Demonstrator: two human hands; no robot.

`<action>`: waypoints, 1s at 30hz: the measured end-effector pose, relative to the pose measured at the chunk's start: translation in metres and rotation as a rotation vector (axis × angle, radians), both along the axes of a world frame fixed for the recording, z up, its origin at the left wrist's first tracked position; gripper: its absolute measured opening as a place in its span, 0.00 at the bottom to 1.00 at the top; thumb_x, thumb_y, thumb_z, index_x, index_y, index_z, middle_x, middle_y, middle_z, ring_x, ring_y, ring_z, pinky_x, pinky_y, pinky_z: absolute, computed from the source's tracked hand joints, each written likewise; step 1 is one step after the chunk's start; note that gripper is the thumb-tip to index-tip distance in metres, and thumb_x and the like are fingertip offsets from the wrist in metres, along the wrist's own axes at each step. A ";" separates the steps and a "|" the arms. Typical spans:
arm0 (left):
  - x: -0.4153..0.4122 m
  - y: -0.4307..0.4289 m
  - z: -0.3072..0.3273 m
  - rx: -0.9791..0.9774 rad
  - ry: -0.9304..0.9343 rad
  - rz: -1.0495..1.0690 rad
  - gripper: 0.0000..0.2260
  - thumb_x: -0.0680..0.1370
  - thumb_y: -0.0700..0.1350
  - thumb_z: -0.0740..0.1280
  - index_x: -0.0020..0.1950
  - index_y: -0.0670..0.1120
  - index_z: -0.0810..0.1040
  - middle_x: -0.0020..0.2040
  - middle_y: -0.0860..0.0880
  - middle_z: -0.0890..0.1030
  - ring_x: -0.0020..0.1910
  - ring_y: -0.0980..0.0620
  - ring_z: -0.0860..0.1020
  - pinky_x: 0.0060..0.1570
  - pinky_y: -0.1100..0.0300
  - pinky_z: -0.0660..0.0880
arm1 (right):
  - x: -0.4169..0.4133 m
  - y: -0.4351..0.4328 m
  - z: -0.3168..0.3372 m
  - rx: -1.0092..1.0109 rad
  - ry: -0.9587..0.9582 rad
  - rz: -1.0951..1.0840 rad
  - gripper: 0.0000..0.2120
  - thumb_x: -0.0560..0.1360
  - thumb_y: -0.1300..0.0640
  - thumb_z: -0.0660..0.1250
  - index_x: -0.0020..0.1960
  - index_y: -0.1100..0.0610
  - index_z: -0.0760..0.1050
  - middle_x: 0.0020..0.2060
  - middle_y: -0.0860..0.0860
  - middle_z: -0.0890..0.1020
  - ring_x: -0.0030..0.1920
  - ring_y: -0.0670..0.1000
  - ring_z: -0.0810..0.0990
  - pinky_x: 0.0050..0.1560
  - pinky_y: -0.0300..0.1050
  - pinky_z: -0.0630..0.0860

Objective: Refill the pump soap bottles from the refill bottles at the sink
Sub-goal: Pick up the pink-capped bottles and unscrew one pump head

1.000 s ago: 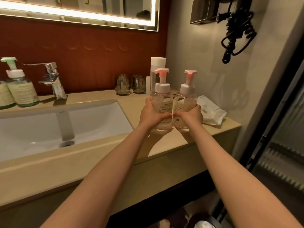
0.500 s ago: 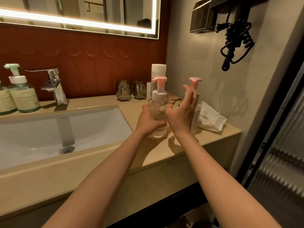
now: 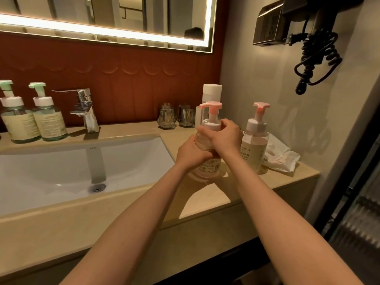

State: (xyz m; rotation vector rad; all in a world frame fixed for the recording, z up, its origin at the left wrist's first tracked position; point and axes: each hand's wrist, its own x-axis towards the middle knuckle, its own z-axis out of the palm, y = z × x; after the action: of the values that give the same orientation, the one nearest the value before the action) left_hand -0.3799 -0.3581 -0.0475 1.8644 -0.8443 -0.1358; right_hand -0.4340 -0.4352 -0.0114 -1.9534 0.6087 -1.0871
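Note:
Two clear pump bottles with pink pump heads stand on the beige counter (image 3: 144, 204) right of the sink (image 3: 61, 167). My left hand (image 3: 190, 154) grips the body of the nearer pink pump bottle (image 3: 208, 167). My right hand (image 3: 223, 134) curls round that bottle's white collar under the pump head. The second pink pump bottle (image 3: 255, 147) stands free just to the right. Two green-pump bottles (image 3: 49, 122) (image 3: 19, 124) stand at the far left behind the sink.
A chrome faucet (image 3: 85, 109) rises behind the basin. Two glass tumblers (image 3: 166, 118) and a tall white-capped bottle (image 3: 211, 93) stand at the back. A crumpled white packet (image 3: 281, 157) lies by the right wall. A hair dryer with coiled cord (image 3: 314, 58) hangs above.
My right hand let go of the right pink pump bottle, which now stands alone, and moved onto the collar of the left one. My left hand stays on that bottle's body.

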 end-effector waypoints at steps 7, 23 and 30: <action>0.005 0.012 0.003 -0.034 0.110 -0.178 0.24 0.68 0.45 0.75 0.62 0.51 0.70 0.56 0.50 0.78 0.56 0.50 0.77 0.57 0.53 0.74 | -0.009 -0.004 0.005 0.144 0.036 0.218 0.18 0.66 0.51 0.76 0.52 0.54 0.75 0.48 0.48 0.78 0.49 0.50 0.78 0.44 0.40 0.73; 0.018 0.026 0.006 -0.074 0.111 -0.186 0.26 0.68 0.44 0.75 0.63 0.50 0.70 0.55 0.52 0.77 0.54 0.52 0.76 0.51 0.59 0.71 | -0.014 -0.017 0.006 0.271 -0.018 0.392 0.29 0.71 0.57 0.71 0.69 0.53 0.64 0.56 0.50 0.75 0.61 0.53 0.73 0.51 0.44 0.72; 0.018 0.030 0.008 -0.069 0.087 -0.131 0.25 0.68 0.45 0.75 0.63 0.50 0.70 0.55 0.52 0.77 0.54 0.52 0.75 0.50 0.58 0.71 | -0.001 0.005 0.010 0.100 -0.033 0.173 0.33 0.66 0.51 0.76 0.65 0.56 0.66 0.56 0.53 0.79 0.53 0.50 0.77 0.47 0.39 0.73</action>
State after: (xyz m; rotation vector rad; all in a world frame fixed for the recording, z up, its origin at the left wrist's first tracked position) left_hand -0.3616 -0.3283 -0.0393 1.7266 -0.8994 -0.2643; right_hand -0.4351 -0.4298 -0.0012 -1.8608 0.4580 -0.9611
